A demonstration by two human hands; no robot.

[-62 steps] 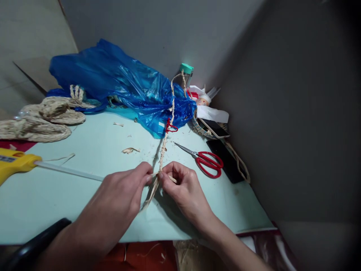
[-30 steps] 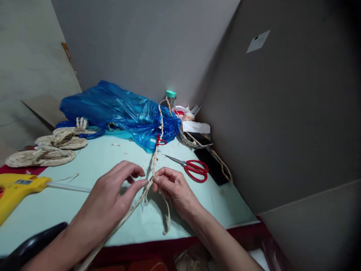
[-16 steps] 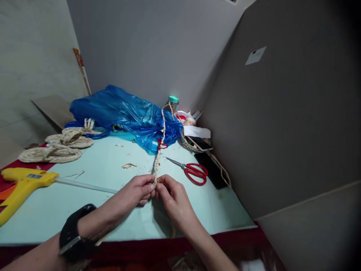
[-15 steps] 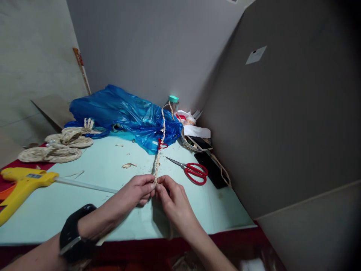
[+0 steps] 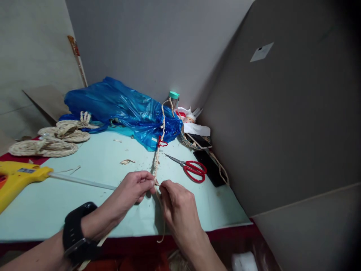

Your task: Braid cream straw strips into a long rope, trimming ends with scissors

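Note:
A pale braided cord point(image 5: 156, 160) of plant fibre runs from the blue bag toward me, with a red tie point(image 5: 161, 142) around it partway along. My left hand point(image 5: 139, 185) pinches the near end of the braid between thumb and fingers. Close beside it, my right hand point(image 5: 176, 199) is closed on a fibre strand that leaves the braid to the right. Another loose strand point(image 5: 163, 226) hangs down between the hands past the table's front edge. A black watch sits on my left wrist.
Red-handled scissors point(image 5: 194, 171) and a black phone point(image 5: 211, 169) lie to the right. A yellow glue gun point(image 5: 25, 175) with its glue stick is at left, below several woven fibre sandals point(image 5: 56, 146). A blue plastic bag point(image 5: 118, 109) and a basket point(image 5: 186, 141) stand against the grey panels.
My right hand has drawn slightly away from the left, rotating with its back up, and a strand now stretches between them. A hanging strand has come into sight. The view has shifted a little.

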